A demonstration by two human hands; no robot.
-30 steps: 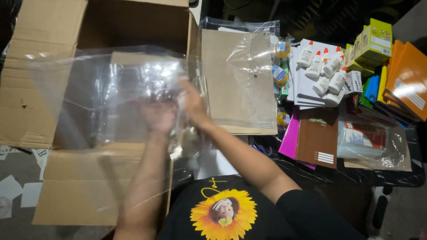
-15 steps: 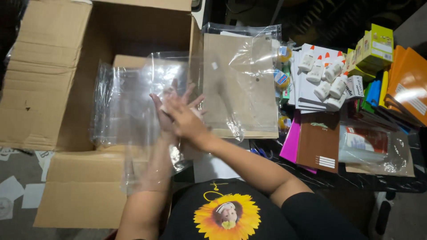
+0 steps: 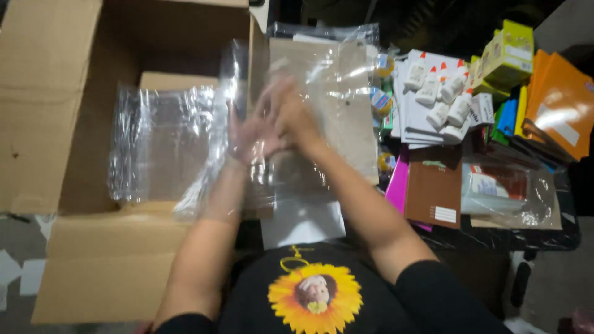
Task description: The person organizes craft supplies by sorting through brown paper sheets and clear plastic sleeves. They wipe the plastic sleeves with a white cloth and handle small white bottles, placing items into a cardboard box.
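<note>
The open cardboard box (image 3: 74, 124) takes up the left half of the scene, its near flap folded out toward the person and its right wall standing just left of the raised hands; clear plastic bags (image 3: 161, 142) lie crumpled inside it against a smaller brown carton. To the right the dark table (image 3: 507, 238) is crowded to its near edge, so the only free room is the narrow gap in front of the person's chest. Both forearms rise from the near edge and meet over that gap. The left hand (image 3: 247, 133) is inside a clear plastic bag (image 3: 232, 93), fingers spread wide, the film draped down the wrist. The right hand (image 3: 297, 117), blurred, presses against the left through the film with fingers extended; whether it pinches the film I cannot tell. Behind the hands lies a bagged brown cardboard sheet (image 3: 340, 99). Farther right are white glue bottles (image 3: 442, 93), yellow-green boxes (image 3: 510, 52), orange folders (image 3: 560, 105), a brown notebook (image 3: 436, 188) and a filled clear bag (image 3: 513, 195).
</note>
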